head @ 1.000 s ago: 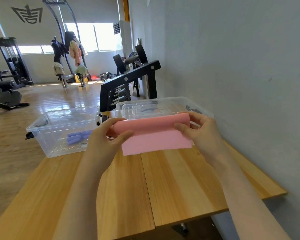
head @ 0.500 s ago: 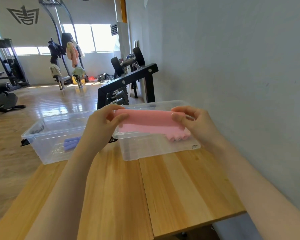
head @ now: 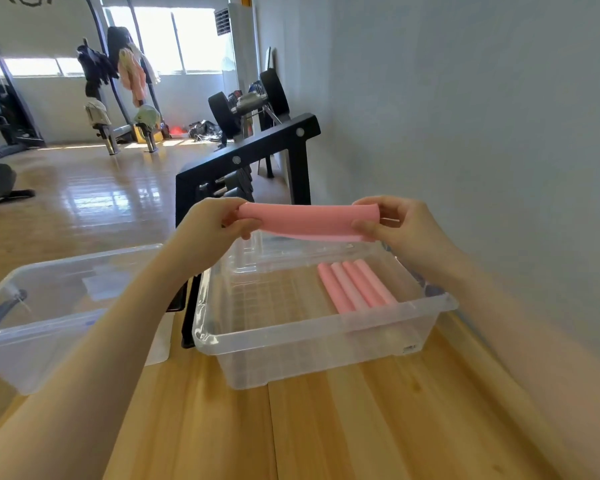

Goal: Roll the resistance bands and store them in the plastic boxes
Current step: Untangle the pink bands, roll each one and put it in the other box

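Pink rolls (head: pixel 355 287) in right box (head: pixel 312 344)

I see both bare forearms reaching forward and slightly upward from the bottom corners of the view, converging toward the middle. My left hand (head: pixel 215 221) is raised, fingers curled, thumb and fingertips pinching the left end of the rolled pink rubber resistance band (head: pixel 309 221). My right hand (head: pixel 400 225) mirrors it at the same height, thumb underneath and fingers over the top, gripping the band's right end. The wrists are roughly level, the hands well apart.
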